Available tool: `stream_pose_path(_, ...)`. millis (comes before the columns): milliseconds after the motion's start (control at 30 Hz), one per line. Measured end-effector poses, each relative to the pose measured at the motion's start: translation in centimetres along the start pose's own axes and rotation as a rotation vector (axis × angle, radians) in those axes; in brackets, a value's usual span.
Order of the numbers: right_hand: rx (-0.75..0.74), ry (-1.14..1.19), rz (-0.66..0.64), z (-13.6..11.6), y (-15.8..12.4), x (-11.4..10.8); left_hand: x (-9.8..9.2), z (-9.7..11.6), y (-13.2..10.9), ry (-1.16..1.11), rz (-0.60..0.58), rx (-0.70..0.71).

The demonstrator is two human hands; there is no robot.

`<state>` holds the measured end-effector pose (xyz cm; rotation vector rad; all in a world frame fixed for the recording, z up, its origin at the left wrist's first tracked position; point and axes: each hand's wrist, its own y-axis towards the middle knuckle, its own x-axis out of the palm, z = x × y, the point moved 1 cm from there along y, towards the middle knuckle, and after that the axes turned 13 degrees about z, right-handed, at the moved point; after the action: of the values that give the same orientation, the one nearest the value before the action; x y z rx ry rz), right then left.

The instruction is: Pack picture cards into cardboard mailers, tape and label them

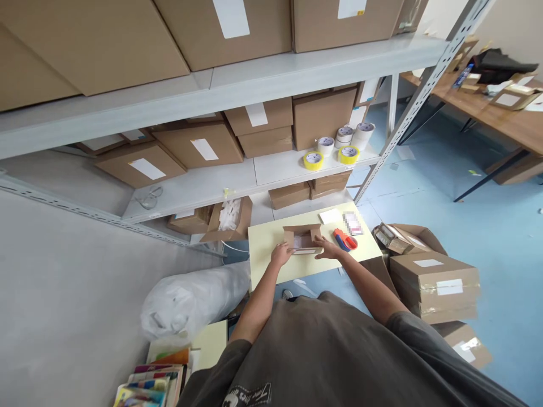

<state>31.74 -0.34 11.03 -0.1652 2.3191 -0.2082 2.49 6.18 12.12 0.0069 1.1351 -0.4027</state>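
A small open cardboard box (pixel 306 228) sits on the pale yellow tabletop (pixel 271 271) in front of me, its flaps raised. Something pale lies inside it, too small to make out. My left hand (pixel 280 254) has its fingers closed on the box's near left corner. On the opposite side, my right hand (pixel 327 249) grips the near right corner, thumb apart from the fingers. Just right of that hand lies a red and blue tape dispenser (pixel 345 240). Beyond it are a white sheet (pixel 330 216) and a blurred-out card (pixel 352 223).
A metal shelf rack (pixel 237 183) holding cardboard boxes stands behind the table, with yellow tape rolls (pixel 313 160) and white rolls on it. A wrapped plastic bundle (pixel 195 297) lies left. Stacked cartons (pixel 441 280) stand right. A wooden desk (pixel 500 116) is farther right.
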Motion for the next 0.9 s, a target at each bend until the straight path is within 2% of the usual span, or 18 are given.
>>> stream_pose_path(100, 0.111, 0.122, 0.227, 0.1, 0.3, 0.5, -0.4, 0.1, 0.8, -0.11, 0.106, -0.138)
stream_pose_path(200, 0.239, 0.138, 0.419, -0.1, 0.5, 1.6, -0.3, 0.9, 1.2, -0.091, 0.171, -0.249)
stream_pose_path(267, 0.3, 0.099, 0.496, -0.5, 0.6, 2.3, -0.3, 1.6, 1.4, -0.015, 0.21, -0.293)
stream_pose_path(333, 0.338, 0.039, 0.525, -0.9, 0.7, 2.8, -0.4, 2.3, 1.7, 0.064, 0.24, -0.271)
stream_pose_path(433, 0.36, -0.076, 0.513, -1.4, 1.1, 2.5, -1.1, 3.1, 2.8, 0.134, 0.239, -0.108)
stream_pose_path(533, 0.306, -0.145, 0.462, -1.5, 1.5, 1.8, -1.5, 3.2, 4.1, 0.134, 0.143, 0.024)
stream_pose_path(633, 0.176, -0.15, 0.337, -1.3, 1.4, 1.9, -1.0, 2.6, 4.2, 0.123, 0.014, 0.019)
stream_pose_path(700, 0.15, -0.145, 0.268, -1.0, 1.1, 2.6, -0.3, 1.9, 3.6, 0.102, -0.032, -0.013)
stream_pose_path(900, 0.269, -0.168, 0.228, -1.2, 1.4, 4.3, 1.5, 0.3, 2.0, 0.032, -0.067, -0.022)
